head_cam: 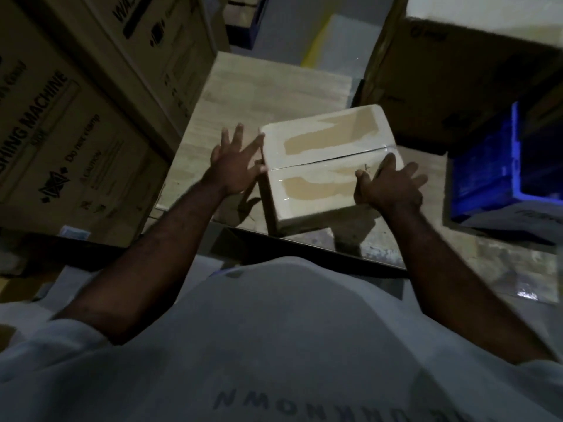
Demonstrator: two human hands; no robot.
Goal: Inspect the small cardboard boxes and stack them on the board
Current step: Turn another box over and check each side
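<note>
- A dim storeroom: a pale wooden board (pixel 243 95) lies low between stacked cartons, and the small cardboard box (pixel 323 166) sits towards its near edge.
- Nearest, below the box, a light shirt (pixel 274 330) fills the view. Its printed lettering is upside down and partly cut off.
- The left hand (pixel 234 166) is at the box's left side with fingers spread and straight, the tips touching the upper left edge. It is probably steadying or squaring the box rather than lifting it.
- The right hand (pixel 390 187) lies over the box's near right corner, thumb on the taped top and fingers splayed over the edge. It clasps nothing, and its palm contact is hidden.
- The top faces up, seam and tape showing, which suits inspection. A small mark beside the thumb is unreadable.
- A dark shadow under the box's near side leaves it unclear whether the box rests flat.
- Left of the box stand washing-machine cartons (pixel 76 132), cropped by the frame.
- To the right of the box is a blue crate (pixel 487 184), its contents lost in the dark.
- Beyond the box, a large carton (pixel 457 86) looms, too dark for its print to be read.
</note>
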